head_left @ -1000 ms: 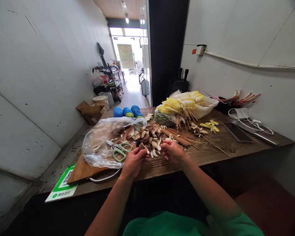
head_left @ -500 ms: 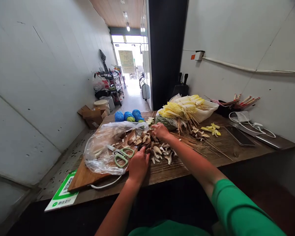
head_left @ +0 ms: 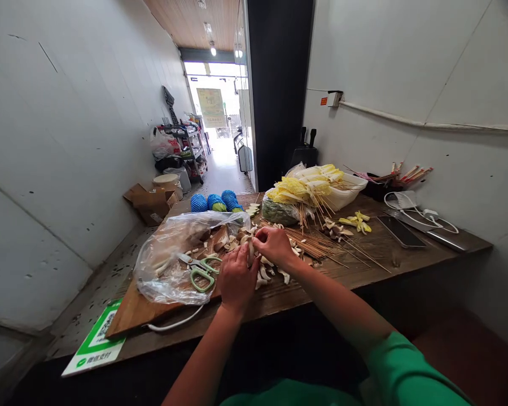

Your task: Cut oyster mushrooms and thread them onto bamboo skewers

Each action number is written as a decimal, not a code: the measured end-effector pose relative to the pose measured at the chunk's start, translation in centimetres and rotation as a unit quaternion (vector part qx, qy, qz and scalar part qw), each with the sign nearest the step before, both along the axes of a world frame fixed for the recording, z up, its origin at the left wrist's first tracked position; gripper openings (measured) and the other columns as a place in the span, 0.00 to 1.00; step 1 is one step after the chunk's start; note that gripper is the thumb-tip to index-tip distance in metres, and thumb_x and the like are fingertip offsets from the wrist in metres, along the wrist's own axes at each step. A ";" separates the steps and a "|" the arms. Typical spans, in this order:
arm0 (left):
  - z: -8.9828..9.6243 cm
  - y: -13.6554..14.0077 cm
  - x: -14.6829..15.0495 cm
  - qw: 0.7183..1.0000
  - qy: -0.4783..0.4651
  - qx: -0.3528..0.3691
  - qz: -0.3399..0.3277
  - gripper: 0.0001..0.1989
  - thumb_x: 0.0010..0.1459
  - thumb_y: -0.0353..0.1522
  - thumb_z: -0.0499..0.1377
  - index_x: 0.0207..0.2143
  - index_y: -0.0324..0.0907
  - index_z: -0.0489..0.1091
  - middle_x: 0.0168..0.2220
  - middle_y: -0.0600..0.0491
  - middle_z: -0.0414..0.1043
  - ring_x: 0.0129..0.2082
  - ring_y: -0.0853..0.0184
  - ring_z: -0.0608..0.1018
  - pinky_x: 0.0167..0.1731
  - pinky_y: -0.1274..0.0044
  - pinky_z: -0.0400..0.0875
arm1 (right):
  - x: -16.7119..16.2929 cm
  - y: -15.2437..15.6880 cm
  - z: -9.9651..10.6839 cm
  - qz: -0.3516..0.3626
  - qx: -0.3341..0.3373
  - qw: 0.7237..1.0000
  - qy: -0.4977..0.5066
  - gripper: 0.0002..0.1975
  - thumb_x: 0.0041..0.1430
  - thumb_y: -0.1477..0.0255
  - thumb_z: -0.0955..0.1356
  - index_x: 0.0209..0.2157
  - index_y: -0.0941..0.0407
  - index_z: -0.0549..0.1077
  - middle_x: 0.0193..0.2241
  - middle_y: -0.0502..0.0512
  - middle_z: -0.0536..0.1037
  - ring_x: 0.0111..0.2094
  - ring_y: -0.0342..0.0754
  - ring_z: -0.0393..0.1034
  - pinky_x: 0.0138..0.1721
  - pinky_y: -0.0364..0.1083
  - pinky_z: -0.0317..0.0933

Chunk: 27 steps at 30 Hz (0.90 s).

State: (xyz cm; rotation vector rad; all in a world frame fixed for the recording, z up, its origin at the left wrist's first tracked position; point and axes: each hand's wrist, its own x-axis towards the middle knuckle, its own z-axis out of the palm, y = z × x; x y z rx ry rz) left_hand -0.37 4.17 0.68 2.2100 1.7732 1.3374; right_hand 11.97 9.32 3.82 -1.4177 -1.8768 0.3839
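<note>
Over a pile of torn mushroom pieces (head_left: 262,276) my two hands have come together. My left hand (head_left: 238,276) is closed against an oyster mushroom piece (head_left: 250,248), its fingers curled toward the other hand. From the far right side, my right hand (head_left: 275,245) pinches at the same piece; part of it is hidden by my fingers. Just left of my left hand, green-handled scissors (head_left: 201,270) lie on a clear plastic bag (head_left: 156,282), with more mushrooms in and around its mouth. Bamboo skewers (head_left: 313,245) are spread to the right of the pile.
A wooden board (head_left: 122,316) lies under the bag. Skewered yellow cabbage leaves (head_left: 298,189) rest by a white tub (head_left: 351,194). Three blue-netted vegetables (head_left: 215,203) stand at the back. Farther right are a phone (head_left: 400,231), a laptop (head_left: 444,237) and a white cable.
My right hand has drawn back toward me and met my left hand at a mushroom piece. My left hand has risen slightly and closed in. The whole view has shifted a little.
</note>
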 end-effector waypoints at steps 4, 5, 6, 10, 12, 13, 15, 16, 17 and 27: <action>0.1 -0.1 0.4 0.995 -0.076 -0.061 -0.015 0.17 0.54 0.38 0.55 0.43 0.40 0.71 0.40 0.44 0.75 0.41 0.57 0.74 0.44 0.68 0.64 | 0.1 -1.6 0.2 0.036 -0.024 0.995 0.086 0.10 0.53 0.65 0.67 0.29 0.57 0.76 0.27 0.54 0.79 0.29 0.46 0.71 0.31 0.42 0.60; 0.1 -0.2 0.3 0.989 -0.120 -0.082 -0.020 0.16 0.53 0.38 0.55 0.42 0.41 0.72 0.38 0.46 0.75 0.38 0.59 0.75 0.41 0.69 0.66 | 0.4 -1.7 0.1 0.053 -0.029 0.991 0.118 0.11 0.54 0.64 0.66 0.30 0.57 0.76 0.28 0.54 0.78 0.30 0.46 0.71 0.32 0.42 0.61; 0.2 -0.2 0.3 0.979 -0.173 -0.105 -0.030 0.16 0.52 0.40 0.56 0.41 0.43 0.72 0.36 0.48 0.76 0.36 0.60 0.76 0.39 0.71 0.67 | 0.7 -1.7 -0.1 0.064 -0.032 0.986 0.153 0.12 0.55 0.64 0.65 0.31 0.57 0.76 0.28 0.54 0.78 0.30 0.45 0.71 0.32 0.42 0.61; 0.2 -0.1 0.2 0.883 -0.417 -0.189 -0.105 0.20 0.47 0.42 0.61 0.40 0.40 0.72 0.33 0.50 0.76 0.31 0.65 0.77 0.31 0.75 0.69 | 1.7 -1.6 -1.4 0.088 -0.102 0.960 0.245 0.15 0.52 0.63 0.67 0.36 0.59 0.75 0.29 0.54 0.77 0.29 0.45 0.70 0.30 0.42 0.63; 0.3 0.1 0.4 0.824 -0.507 -0.214 -0.133 0.21 0.44 0.42 0.63 0.39 0.39 0.72 0.33 0.49 0.76 0.29 0.66 0.77 0.29 0.76 0.69 | 1.9 -1.7 -2.0 0.134 -0.162 0.939 0.272 0.17 0.49 0.62 0.69 0.37 0.59 0.75 0.30 0.53 0.77 0.27 0.43 0.69 0.25 0.41 0.63; 0.4 0.1 0.5 0.802 -0.535 -0.224 -0.139 0.21 0.42 0.41 0.64 0.38 0.38 0.72 0.33 0.49 0.76 0.29 0.67 0.76 0.29 0.76 0.69 | 1.8 -1.8 -2.2 0.151 -0.180 0.927 0.291 0.17 0.48 0.61 0.69 0.37 0.59 0.75 0.30 0.53 0.77 0.25 0.43 0.69 0.23 0.40 0.62; 0.7 0.1 0.7 0.780 -0.561 -0.240 -0.140 0.22 0.41 0.40 0.65 0.38 0.37 0.72 0.32 0.49 0.76 0.28 0.67 0.76 0.27 0.77 0.69 | 1.7 -2.0 -2.4 0.159 -0.178 0.913 0.332 0.17 0.47 0.61 0.69 0.36 0.58 0.75 0.29 0.52 0.76 0.23 0.41 0.68 0.22 0.40 0.61; 0.9 0.1 0.7 0.778 -0.562 -0.245 -0.134 0.22 0.40 0.40 0.66 0.38 0.37 0.72 0.32 0.49 0.76 0.27 0.67 0.76 0.26 0.77 0.69 | 1.6 -2.1 -2.4 0.153 -0.168 0.911 0.344 0.16 0.47 0.62 0.69 0.34 0.59 0.75 0.27 0.52 0.76 0.23 0.41 0.67 0.22 0.40 0.61; 1.0 0.0 0.7 0.780 -0.558 -0.250 -0.129 0.23 0.40 0.40 0.66 0.38 0.37 0.72 0.32 0.49 0.76 0.28 0.67 0.76 0.26 0.77 0.69 | 1.5 -2.1 -2.3 0.144 -0.157 0.912 0.350 0.15 0.47 0.62 0.69 0.33 0.59 0.75 0.25 0.51 0.75 0.22 0.41 0.67 0.22 0.40 0.61; 0.9 0.0 -0.2 0.855 -0.429 -0.268 -0.112 0.20 0.42 0.41 0.64 0.35 0.36 0.74 0.26 0.51 0.75 0.22 0.69 0.74 0.24 0.78 0.67 | 1.8 -2.7 -1.5 0.113 -0.138 0.947 0.267 0.09 0.46 0.71 0.67 0.29 0.60 0.75 0.23 0.50 0.75 0.22 0.42 0.66 0.24 0.40 0.59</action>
